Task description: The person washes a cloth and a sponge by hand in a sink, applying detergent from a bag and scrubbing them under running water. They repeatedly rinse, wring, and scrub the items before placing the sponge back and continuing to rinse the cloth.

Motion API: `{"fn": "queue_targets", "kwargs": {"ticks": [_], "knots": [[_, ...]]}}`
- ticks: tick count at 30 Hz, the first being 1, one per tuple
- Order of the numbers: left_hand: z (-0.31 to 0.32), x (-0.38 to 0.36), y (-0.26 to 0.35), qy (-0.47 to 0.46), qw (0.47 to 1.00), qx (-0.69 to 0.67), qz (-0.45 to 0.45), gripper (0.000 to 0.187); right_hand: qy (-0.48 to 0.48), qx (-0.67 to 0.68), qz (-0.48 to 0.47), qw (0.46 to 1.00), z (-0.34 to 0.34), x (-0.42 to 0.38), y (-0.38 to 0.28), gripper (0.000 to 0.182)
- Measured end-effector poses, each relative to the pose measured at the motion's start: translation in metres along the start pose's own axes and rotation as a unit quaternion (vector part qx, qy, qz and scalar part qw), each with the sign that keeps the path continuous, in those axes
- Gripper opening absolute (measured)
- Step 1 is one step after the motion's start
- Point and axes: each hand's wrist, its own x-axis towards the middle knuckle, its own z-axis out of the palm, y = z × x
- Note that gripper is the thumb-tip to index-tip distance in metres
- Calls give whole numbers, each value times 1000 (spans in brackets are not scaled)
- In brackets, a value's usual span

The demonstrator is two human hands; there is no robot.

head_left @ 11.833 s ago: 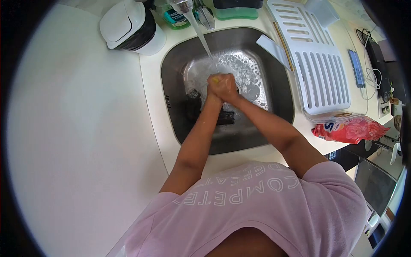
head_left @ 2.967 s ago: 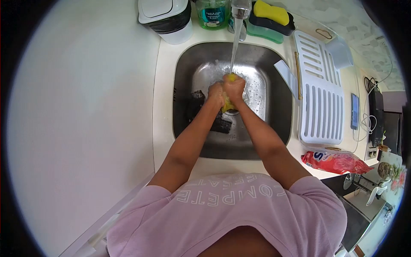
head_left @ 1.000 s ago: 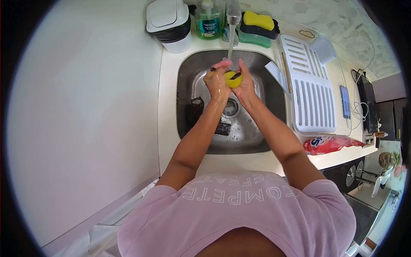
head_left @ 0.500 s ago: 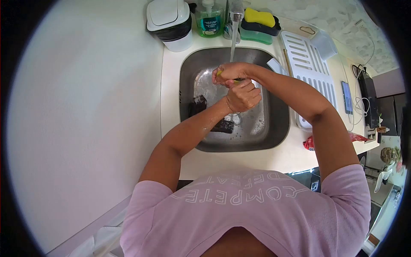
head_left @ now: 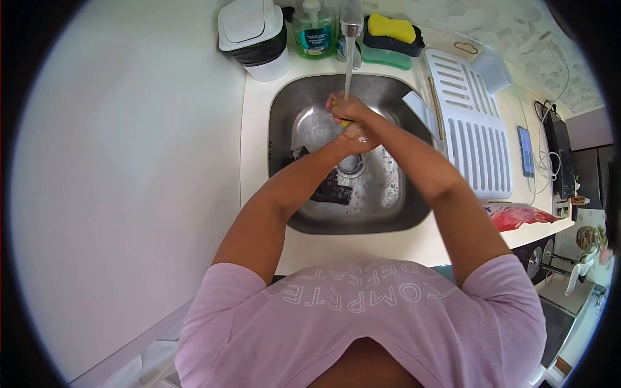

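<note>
Under the stream from the faucet [head_left: 351, 26], my right hand [head_left: 346, 107] is closed around a small yellow cloth [head_left: 346, 122], of which only bits show between the fingers. My left hand [head_left: 361, 138], wet and suds-streaked, grips the same cloth just below and to the right, so my wrists cross. Most of the cloth is hidden by my hands. Beneath my left forearm, a wet black cloth [head_left: 334, 191] with foam on it lies on the bottom of the metal sink [head_left: 388, 216], beside the drain [head_left: 351, 165].
Behind the sink stand a lidded white bin [head_left: 265, 64], a green soap bottle [head_left: 315, 39] and a yellow sponge [head_left: 391, 28] on a dark holder. A white dish rack [head_left: 479, 152] is on the right, with a phone [head_left: 524, 152] beyond it. A red packet [head_left: 521, 216] lies nearer.
Both hands have shifted slightly, my left hand moving left and turning under my right wrist as they grip the cloth. My right forearm has swung inward. More of the drain shows.
</note>
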Motion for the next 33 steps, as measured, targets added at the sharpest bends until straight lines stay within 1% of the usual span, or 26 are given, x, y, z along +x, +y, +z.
{"fn": "queue_targets", "kwargs": {"ticks": [1,2,3,4,5,7,8,9,10,11,12,14,15,16,17,18,20,21,23,24,26,27,29,30,32,33], "knots": [[0,-1,-2,0,998,-59,-16,24,0,0,-1,1000,3,2,9,18],[5,-1,-5,0,998,-57,-18,24,50,54,-25,997,6,6,20,21],[12,-1,-10,31,998,-7,-49,23,100,109,-48,988,6,7,23,24],[19,-2,-15,59,994,40,-81,23,98,111,-47,988,7,8,26,24],[20,-3,-21,55,994,40,-81,23,110,158,-42,980,6,7,23,21],[19,-5,-34,25,973,128,-190,23,127,208,-33,969,-2,-3,12,19],[13,-5,-33,22,974,126,-186,23,71,283,9,957,-11,-14,-1,15],[-1,-3,-30,-62,955,56,-285,27,14,355,49,934,-17,-21,-7,14],[-16,-2,-27,-146,914,-13,-378,32,16,357,50,933,-22,-27,-15,14],[-26,-2,-25,-147,915,-11,-376,32,-4,350,52,935,-26,-30,-19,14],[-35,-1,-24,-141,904,-83,-394,36,-23,341,54,938,-31,-33,-23,14],[-49,-5,-23,-128,867,-225,-426,46,-1,324,55,945,-41,-43,-30,13],[-41,-12,-34,-128,868,-223,-425,46,19,304,55,951,-44,-45,-32,11],[-33,-20,-45,-52,858,-306,-410,49,20,304,52,951,-47,-47,-33,11],[-23,-27,-58,24,836,-387,-388,52,36,259,9,965,-49,-49,-32,11],[-19,-30,-72,24,837,-385,-388,52,52,212,-33,975,-51,-51,-32,11],[-25,-31,-84,-53,829,-378,-409,53,47,230,-20,972,-55,-54,-36,12],[-31,-31,-79,-52,830,-377,-408,53,40,246,-5,968,-56,-55,-37,13],[-41,-31,-73,-15,780,-450,-434,50,42,245,-15,968,-58,-57,-38,14],[-44,-33,-72,-14,780,-450,-434,50,41,245,-23,968,-58,-58,-38,15],[-54,-39,-71,-47,698,-613,-368,43,34,242,-17,970,-59,-59,-39,16],[-55,-41,-67,-47,698,-613,-367,43,25,239,-11,971,-59,-59,-39,17],[-56,-46,-60,-12,649,-685,-331,33,25,239,-17,971,-61,-61,-39,18],[-56,-45,-59,-12,649,-685,-330,33,25,240,-22,970,-61,-61,-39,19],[-53,-42,-54,22,633,-622,-460,31,23,234,-16,972,-60,-62,-38,18],[-51,-41,-52,22,633,-623,-460,31,22,228,-10,973,-59,-61,-36,18]]}}
